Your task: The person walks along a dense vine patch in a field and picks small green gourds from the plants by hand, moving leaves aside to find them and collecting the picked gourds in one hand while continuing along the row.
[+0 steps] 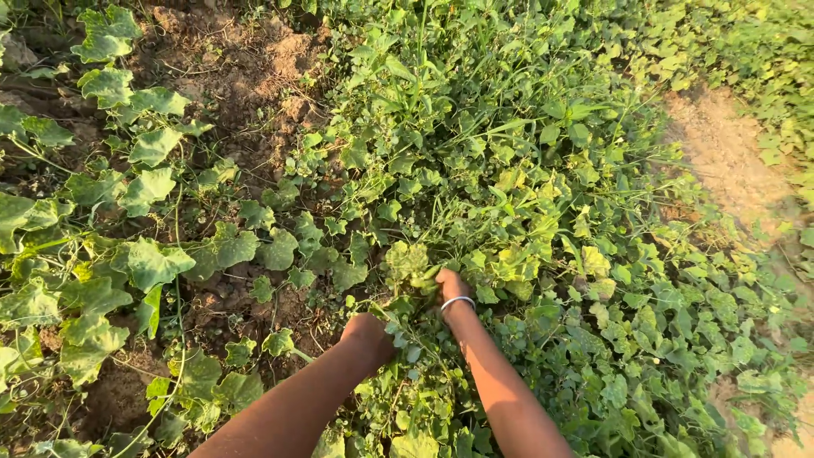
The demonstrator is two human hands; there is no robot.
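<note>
Both hands, left (369, 335) and right (449, 287), buried in low green leafy weeds (407, 263); grip can't be told; best grasped near brown soil (254, 76).

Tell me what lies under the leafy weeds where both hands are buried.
Only leaves show: the left hand and right hand vanish into the weeds. Fingers, stems and soil beneath are covered.

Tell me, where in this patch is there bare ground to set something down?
Bare soil opens at upper left between the big-leaved vines and the dense weeds; a sandy path runs at right. Around both hands it is crowded.
</note>
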